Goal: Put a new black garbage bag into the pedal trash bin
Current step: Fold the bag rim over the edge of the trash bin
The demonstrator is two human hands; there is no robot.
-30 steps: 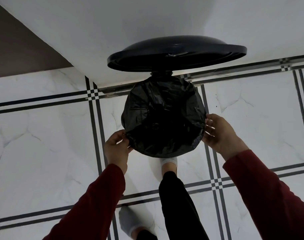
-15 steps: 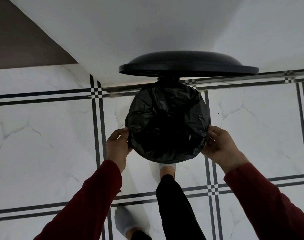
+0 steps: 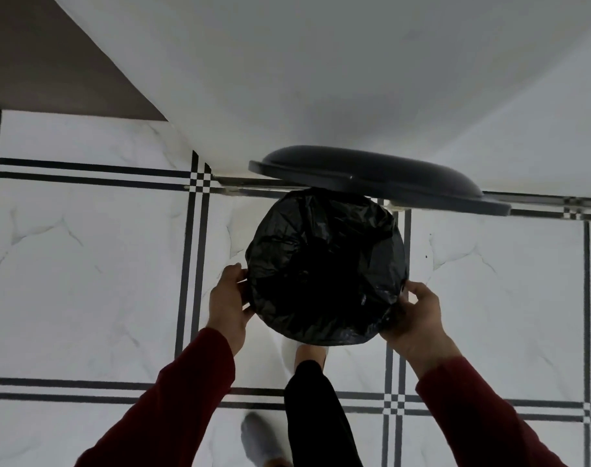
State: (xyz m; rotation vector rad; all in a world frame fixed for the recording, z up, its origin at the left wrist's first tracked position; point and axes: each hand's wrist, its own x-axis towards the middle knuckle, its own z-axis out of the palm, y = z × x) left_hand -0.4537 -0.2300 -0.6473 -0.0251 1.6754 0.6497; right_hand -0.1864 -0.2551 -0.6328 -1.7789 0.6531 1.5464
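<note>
A black garbage bag (image 3: 324, 264) lines the round pedal trash bin and is folded over its rim, hiding the bin's body. The bin's dark lid (image 3: 378, 180) stands open at the back, against the white wall. My left hand (image 3: 228, 301) grips the bag's edge at the bin's left rim. My right hand (image 3: 417, 315) grips the bag's edge at the lower right rim. My foot in a white sock (image 3: 307, 353) is at the bin's front, where the pedal is hidden.
White marble floor tiles (image 3: 95, 264) with black line borders surround the bin. A white wall (image 3: 321, 79) rises behind it. My other foot in a grey sock (image 3: 260, 439) stands at the bottom of the view.
The view shifted, so the bin sits lower and further right. Both hands slid toward the front of the rim, still holding the bag's edge.
</note>
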